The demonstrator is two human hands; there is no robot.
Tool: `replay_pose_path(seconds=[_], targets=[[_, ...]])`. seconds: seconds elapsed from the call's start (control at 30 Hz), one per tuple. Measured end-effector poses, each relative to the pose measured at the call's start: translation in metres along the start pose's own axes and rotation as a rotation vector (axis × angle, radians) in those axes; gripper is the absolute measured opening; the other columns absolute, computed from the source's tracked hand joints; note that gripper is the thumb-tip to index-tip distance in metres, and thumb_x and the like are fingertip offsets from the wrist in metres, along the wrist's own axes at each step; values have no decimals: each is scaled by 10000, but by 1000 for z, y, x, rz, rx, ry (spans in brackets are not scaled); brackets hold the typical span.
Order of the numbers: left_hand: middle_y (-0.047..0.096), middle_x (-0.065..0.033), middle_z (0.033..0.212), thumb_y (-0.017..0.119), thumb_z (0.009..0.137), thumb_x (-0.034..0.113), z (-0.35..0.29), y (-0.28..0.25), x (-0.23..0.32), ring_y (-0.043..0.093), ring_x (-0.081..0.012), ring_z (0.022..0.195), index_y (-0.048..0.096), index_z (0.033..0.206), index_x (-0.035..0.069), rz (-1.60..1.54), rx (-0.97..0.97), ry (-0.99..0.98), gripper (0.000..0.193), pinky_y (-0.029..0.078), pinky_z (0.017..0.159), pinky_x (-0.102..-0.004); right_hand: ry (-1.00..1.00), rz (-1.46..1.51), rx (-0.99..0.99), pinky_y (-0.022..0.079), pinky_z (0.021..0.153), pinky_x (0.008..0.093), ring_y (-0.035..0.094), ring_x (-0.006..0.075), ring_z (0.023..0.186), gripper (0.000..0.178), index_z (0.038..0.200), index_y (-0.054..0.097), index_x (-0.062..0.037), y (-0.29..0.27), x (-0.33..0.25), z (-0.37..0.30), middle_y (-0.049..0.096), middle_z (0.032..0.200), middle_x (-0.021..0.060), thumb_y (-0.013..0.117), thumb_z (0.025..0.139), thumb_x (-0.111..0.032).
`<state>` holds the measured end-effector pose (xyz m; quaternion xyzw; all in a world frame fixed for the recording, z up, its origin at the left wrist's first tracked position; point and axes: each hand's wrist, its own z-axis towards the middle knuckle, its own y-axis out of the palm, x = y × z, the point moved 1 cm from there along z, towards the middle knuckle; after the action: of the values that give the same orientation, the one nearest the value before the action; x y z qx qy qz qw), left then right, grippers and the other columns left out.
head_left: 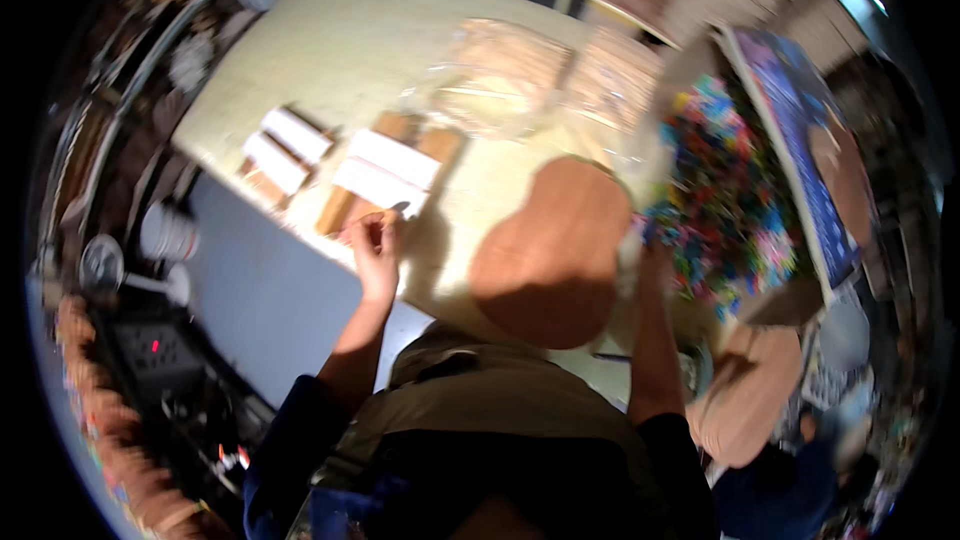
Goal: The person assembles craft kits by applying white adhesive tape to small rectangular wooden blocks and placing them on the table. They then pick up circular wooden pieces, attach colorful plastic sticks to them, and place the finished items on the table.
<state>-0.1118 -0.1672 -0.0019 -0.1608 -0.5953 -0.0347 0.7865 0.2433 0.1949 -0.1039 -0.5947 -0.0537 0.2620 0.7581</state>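
Wood blocks (440,146) w/ flat white strips (385,172) laid across: just ahead of L hand (375,248). Small multicol. bits (730,190), spiky-looking heap, too blurred to ID: at & R of R hand (652,240), in a box (786,304). Btw hands, nearer R: flat waisted plate (550,250), guitar-like outline, reddish-brown wood, on pale table (330,30). Fwd of both: clear plastic bags, wrinkled, shiny, tan contents (510,70). L forearm angled fwd, fingers curled, thumb close to fingertips; can't tell if anything's pinched. R arm reaches fwd, hand dark & blurred at box's near-L side; can't tell opening or hold.
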Motion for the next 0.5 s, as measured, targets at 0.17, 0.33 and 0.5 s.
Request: replay_pose_path(seconds=[0.17,0.33,0.5], targets=[[554,-16,781,578,931,119,39,-24,-18,511,-93,639,556,974,22,-349,211,-554,108,429,539,-239,-42,-165,-253,496,784,487,572,375,1003,202,984,619,-97,-55,-37,-9,584,1054,174,611,863,-259],[588,-25,730,617,910,145,59,-14,-54,518,-116,570,597,855,57,-663,265,-795,106,410,445,-261,-46,-319,-267,459,880,464,529,339,1093,179,933,644,-56,-71,-56,-15,611,1040,140,637,840,-209],[520,7,681,686,870,176,70,-10,-59,463,-110,551,590,817,100,-792,333,-940,133,365,418,-241,-26,-325,-186,483,825,477,551,358,1054,184,928,666,-68,-65,-49,-19,541,1189,147,679,814,-212]])
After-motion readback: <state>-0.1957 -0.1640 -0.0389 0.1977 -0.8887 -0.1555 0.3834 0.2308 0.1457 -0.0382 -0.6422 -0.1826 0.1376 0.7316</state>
